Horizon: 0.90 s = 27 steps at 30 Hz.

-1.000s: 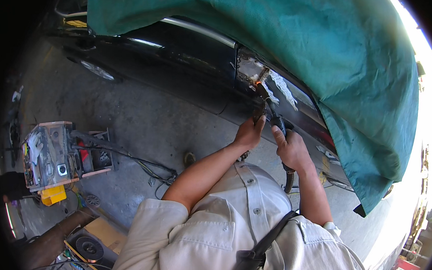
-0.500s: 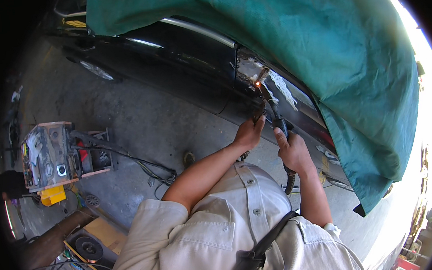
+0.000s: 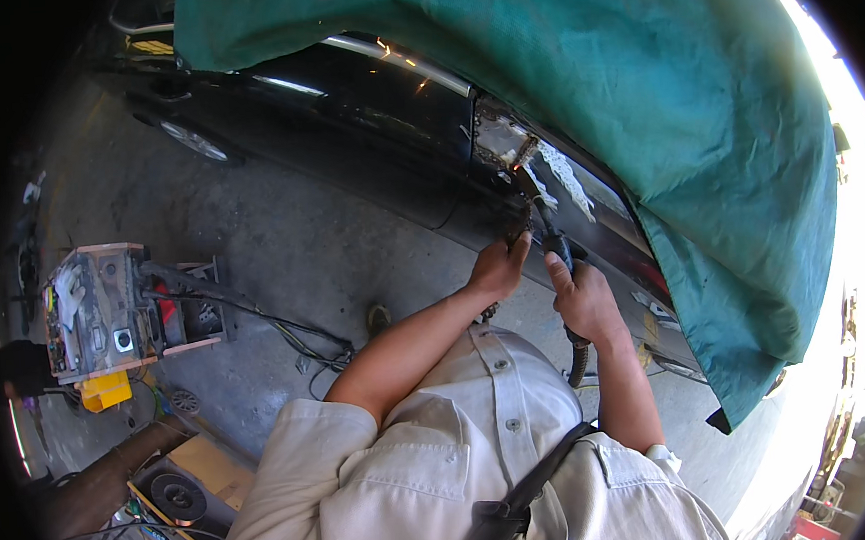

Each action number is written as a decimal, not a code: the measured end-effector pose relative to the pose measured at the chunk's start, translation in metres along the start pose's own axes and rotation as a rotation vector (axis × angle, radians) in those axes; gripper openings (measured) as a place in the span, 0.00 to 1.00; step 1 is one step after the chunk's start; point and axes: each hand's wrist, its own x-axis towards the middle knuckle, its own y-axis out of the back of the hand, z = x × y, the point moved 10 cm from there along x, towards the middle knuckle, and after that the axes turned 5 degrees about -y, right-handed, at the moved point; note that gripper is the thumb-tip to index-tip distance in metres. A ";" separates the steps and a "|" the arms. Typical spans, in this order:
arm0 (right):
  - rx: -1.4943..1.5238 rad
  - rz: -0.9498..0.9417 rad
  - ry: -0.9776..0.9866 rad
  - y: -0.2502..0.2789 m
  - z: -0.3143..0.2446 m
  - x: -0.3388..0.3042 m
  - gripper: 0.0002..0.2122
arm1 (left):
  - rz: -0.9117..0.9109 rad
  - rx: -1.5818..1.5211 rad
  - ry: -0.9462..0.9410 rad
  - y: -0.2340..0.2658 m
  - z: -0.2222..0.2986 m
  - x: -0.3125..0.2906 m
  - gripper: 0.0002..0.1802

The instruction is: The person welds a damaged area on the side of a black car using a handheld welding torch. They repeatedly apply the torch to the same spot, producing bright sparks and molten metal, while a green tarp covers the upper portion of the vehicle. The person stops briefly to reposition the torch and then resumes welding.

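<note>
My right hand (image 3: 583,298) grips the black handle of a welding torch (image 3: 559,251), whose tip points up at a bare, rusty patch (image 3: 504,145) on the side of a black car (image 3: 371,104). A small orange spark glows at that patch. My left hand (image 3: 497,265) rests against the car body just left of the torch, fingers curled near the nozzle; whether it holds anything is hidden. A black hose (image 3: 577,360) hangs down from the torch past my right wrist. A large green tarp (image 3: 579,69) covers the car above the patch.
A welding machine (image 3: 104,308) on a small cart stands on the concrete floor to the left, with cables (image 3: 297,335) running toward me. A yellow box (image 3: 105,391) lies beside it. A cardboard box with a round disc (image 3: 177,494) sits at lower left.
Sparks now fly up over the car's dark panel. My hands and the torch have stayed almost still at the rusty patch.
</note>
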 end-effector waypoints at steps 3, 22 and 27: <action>0.015 0.003 0.013 0.000 -0.003 -0.001 0.29 | 0.007 -0.056 -0.024 0.000 0.002 -0.001 0.30; 0.009 -0.010 0.001 0.002 0.001 -0.005 0.28 | 0.023 -0.012 -0.030 0.002 0.003 -0.001 0.31; 0.016 -0.011 0.019 0.001 -0.005 -0.005 0.27 | 0.007 -0.015 -0.015 0.001 0.001 -0.001 0.31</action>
